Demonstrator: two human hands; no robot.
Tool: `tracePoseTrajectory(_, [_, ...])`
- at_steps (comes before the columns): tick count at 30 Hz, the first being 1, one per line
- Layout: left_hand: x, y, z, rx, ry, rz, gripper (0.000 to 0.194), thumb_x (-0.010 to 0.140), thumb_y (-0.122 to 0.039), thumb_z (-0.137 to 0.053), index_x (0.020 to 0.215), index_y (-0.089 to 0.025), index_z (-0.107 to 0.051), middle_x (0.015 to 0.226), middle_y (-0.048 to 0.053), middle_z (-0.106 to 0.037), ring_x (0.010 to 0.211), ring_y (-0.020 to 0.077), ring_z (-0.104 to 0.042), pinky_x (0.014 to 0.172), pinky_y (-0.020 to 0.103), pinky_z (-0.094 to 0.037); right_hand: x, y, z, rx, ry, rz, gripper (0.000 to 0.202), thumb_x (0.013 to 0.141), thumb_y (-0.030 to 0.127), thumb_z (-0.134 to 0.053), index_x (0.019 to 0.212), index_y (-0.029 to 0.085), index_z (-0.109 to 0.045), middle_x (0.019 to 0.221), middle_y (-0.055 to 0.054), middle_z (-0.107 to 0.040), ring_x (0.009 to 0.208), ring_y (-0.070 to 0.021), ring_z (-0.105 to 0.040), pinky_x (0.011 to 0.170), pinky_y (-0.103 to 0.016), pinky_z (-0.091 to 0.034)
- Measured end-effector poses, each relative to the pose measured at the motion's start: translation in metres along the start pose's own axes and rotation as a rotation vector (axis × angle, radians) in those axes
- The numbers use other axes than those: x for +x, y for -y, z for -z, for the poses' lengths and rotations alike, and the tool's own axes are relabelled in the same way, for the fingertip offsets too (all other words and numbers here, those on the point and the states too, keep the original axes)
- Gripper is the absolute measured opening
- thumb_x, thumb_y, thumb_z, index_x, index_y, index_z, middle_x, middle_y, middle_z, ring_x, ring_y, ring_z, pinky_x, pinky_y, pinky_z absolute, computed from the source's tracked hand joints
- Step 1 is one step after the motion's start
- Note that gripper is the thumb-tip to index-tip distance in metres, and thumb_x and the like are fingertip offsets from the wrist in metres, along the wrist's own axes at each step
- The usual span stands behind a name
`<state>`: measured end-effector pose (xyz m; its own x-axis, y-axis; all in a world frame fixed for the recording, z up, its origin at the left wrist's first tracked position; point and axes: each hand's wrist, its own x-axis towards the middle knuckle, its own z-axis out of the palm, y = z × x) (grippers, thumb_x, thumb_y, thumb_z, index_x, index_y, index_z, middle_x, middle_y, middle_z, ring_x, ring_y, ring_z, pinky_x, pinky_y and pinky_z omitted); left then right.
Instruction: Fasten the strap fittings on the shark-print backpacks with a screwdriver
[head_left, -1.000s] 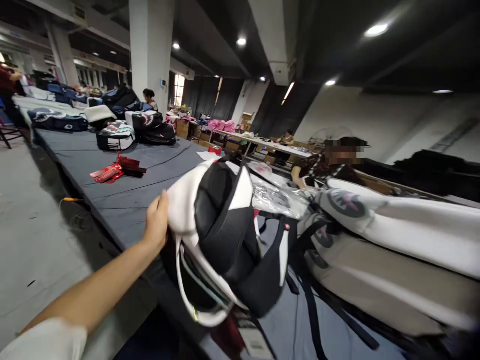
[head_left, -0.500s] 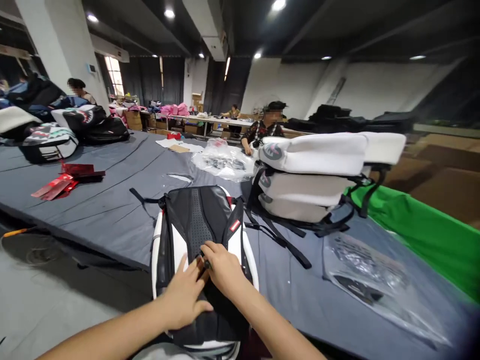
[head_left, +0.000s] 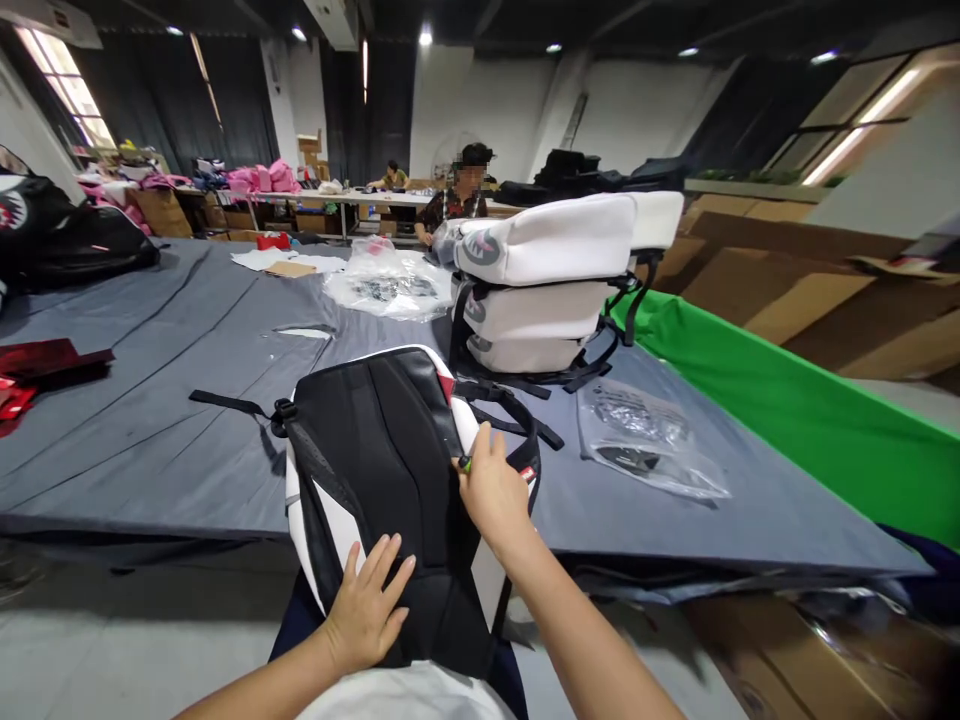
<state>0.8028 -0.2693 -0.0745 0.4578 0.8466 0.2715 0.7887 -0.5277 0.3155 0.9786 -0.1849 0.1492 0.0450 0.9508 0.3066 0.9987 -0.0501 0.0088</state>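
- The black and white backpack [head_left: 397, 450] lies with its padded back panel facing up, its far part on the grey surface [head_left: 187, 460] and its near end reaching past the edge toward the wearer's body.
- The left hand [head_left: 367, 610] is open, fingers spread, laid on the lower part of that black panel; I see nothing in its grasp.
- The right hand [head_left: 495, 495] is at the pack's right edge, fingers bent and closed on a small dark object [head_left: 465, 464] with a bit of green; I can't make out what it is.
- Beside that hand, a shoulder strap [head_left: 532, 440] with a red label curves out; on the opposite side, a thin black strap [head_left: 232, 403] trails from a buckle.
- Just beyond, to the right, white bags [head_left: 555, 240] with grey round prints are stacked up.
- A clear plastic bag [head_left: 645, 440] lies flat near the stack, and crumpled clear plastic [head_left: 386, 285] sits on its left.
- Red tags [head_left: 45, 370] and a black bag [head_left: 75, 240] are over at far left.
- Across from us a co-worker [head_left: 454, 200] sits behind the plastic; green cloth [head_left: 795, 390] runs along the right edge.
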Motion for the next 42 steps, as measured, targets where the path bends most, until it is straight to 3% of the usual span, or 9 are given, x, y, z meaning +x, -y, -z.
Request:
tracePoseTrajectory(4, [-0.007,0.001,-0.001,0.038,-0.028,-0.034,0.076,0.089,-0.046,-0.042,0.149,-0.046,0.003,0.158,-0.003,-0.027,0.143,0.0318,-0.031,0.113,0.063,-0.038,0.014,-0.021,0.005,0.194,0.252,-0.055,0.037,0.094,0.040,-0.057,0.120,0.013,-0.059,0.093,-0.011,-0.072,0.080,-0.0230,-0.071,0.061,-0.027,-0.045])
tracePoseTrajectory(7, [0.012,-0.007,0.031,0.033,-0.186,-0.122,0.076,0.090,-0.046,-0.044,0.150,-0.046,0.002,0.144,-0.001,-0.054,0.132,0.0306,-0.052,0.109,0.057,-0.044,0.007,-0.026,-0.001,0.119,0.163,-0.014,0.019,0.095,0.031,-0.055,0.103,0.017,-0.066,0.094,-0.011,-0.074,0.085,-0.0240,-0.071,0.063,-0.027,-0.043])
tracePoseTrajectory(10, [0.066,-0.014,0.091,0.090,-0.442,-0.204,0.057,0.096,-0.036,-0.041,0.152,-0.037,-0.031,0.137,0.005,-0.061,0.129,0.0286,-0.054,0.114,0.053,-0.036,-0.008,-0.022,-0.010,0.073,0.138,0.010,0.019,0.096,0.029,-0.052,0.105,0.018,-0.065,0.092,-0.011,-0.075,0.087,-0.0254,-0.072,0.063,-0.028,-0.042])
tracePoseTrajectory(13, [0.139,-0.010,0.147,0.261,-0.394,-0.380,0.043,0.099,-0.040,-0.041,0.129,-0.016,-0.060,0.131,0.014,-0.062,0.131,0.0293,-0.050,0.115,0.052,-0.029,-0.017,-0.018,-0.012,0.064,0.136,0.035,0.023,0.097,0.028,-0.049,0.113,0.018,-0.063,0.091,-0.011,-0.075,0.086,-0.0256,-0.072,0.063,-0.029,-0.041])
tracePoseTrajectory(16, [0.189,-0.006,0.176,0.424,-0.242,-0.432,0.045,0.095,-0.052,-0.046,0.096,-0.013,-0.069,0.093,0.013,-0.071,0.092,0.0254,-0.064,0.094,0.045,-0.040,-0.024,-0.019,-0.010,0.053,0.143,0.041,0.027,0.096,0.023,-0.050,0.120,0.018,-0.061,0.092,-0.011,-0.075,0.085,-0.0255,-0.072,0.063,-0.029,-0.041])
tracePoseTrajectory(24, [0.157,-0.049,0.180,0.463,-0.268,-0.724,0.050,0.098,-0.052,-0.041,0.069,-0.016,-0.061,0.064,0.005,-0.062,0.057,0.0156,-0.050,0.066,0.036,-0.029,-0.074,-0.046,-0.038,0.202,0.032,0.106,0.039,0.097,0.018,-0.046,0.136,0.018,-0.050,0.105,-0.008,-0.073,0.080,-0.0223,-0.071,0.060,-0.028,-0.042])
tracePoseTrajectory(33, [0.186,0.039,0.240,0.662,-0.246,-0.420,0.041,0.090,-0.053,-0.056,0.074,-0.017,-0.067,0.074,0.005,-0.064,0.082,0.0227,-0.057,0.106,0.056,-0.030,-0.037,-0.034,-0.046,0.349,0.163,0.083,0.023,0.090,0.014,-0.055,0.112,0.017,-0.064,0.093,-0.010,-0.074,0.080,-0.0259,-0.072,0.064,-0.030,-0.047])
tracePoseTrajectory(39, [0.163,0.011,0.202,0.422,-0.121,-0.498,0.043,0.081,-0.059,-0.065,0.090,-0.016,-0.068,0.091,0.007,-0.066,0.098,0.0262,-0.056,0.111,0.060,-0.029,-0.044,-0.060,0.002,1.231,0.147,0.068,0.057,0.091,0.065,-0.049,0.122,0.018,-0.060,0.097,-0.010,-0.074,0.076,-0.0219,-0.070,0.065,-0.031,-0.055])
tracePoseTrajectory(42, [0.162,0.008,0.190,0.325,-0.107,-0.441,0.041,0.078,-0.054,-0.071,0.093,-0.016,-0.068,0.098,0.008,-0.066,0.100,0.0261,-0.057,0.113,0.064,-0.024,-0.043,-0.053,0.019,1.367,0.285,0.155,0.080,0.085,0.082,-0.035,0.116,0.015,-0.065,0.064,-0.004,-0.068,0.053,-0.0183,-0.063,0.048,-0.027,-0.048])
